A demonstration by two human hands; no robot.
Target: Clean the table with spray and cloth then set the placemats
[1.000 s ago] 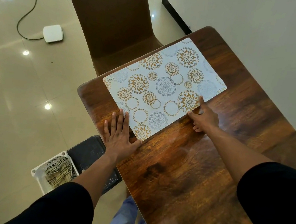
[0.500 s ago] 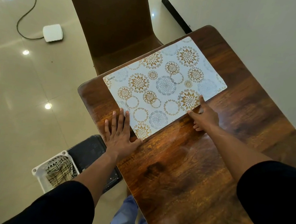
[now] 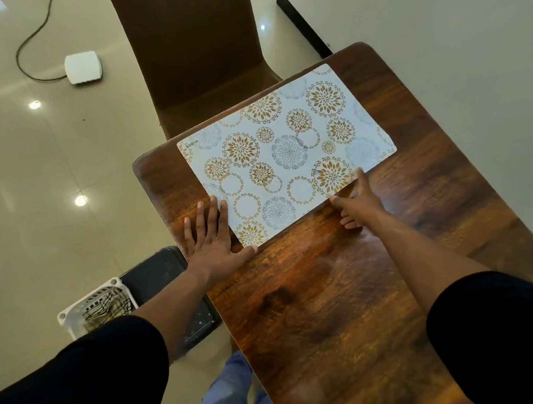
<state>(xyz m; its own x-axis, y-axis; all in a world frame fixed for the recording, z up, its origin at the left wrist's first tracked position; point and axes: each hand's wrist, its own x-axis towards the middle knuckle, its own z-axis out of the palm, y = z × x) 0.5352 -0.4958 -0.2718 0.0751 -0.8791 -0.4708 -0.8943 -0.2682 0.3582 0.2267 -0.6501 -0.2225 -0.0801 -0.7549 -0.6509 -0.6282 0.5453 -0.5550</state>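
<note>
At frame centre, placemat lies flat on worktop. We see left hand spread flat beside its corner. Right hand touches its lower edge, fingers extended.

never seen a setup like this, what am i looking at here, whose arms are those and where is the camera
There is no machine here. A person wears a camera on the head, looking forward and down, so the arms entering from the bottom are their own. The surface is a wooden table, and the only thing on it is a patterned placemat near the far end. The left hand lies flat on the table, fingers straight, at the mat's near corner. The right hand touches the mat's near edge, thumb and forefinger spread. Neither has a grip on anything. Beyond the table stands a brown chair; on the floor beside the person sits a white basket.
</note>
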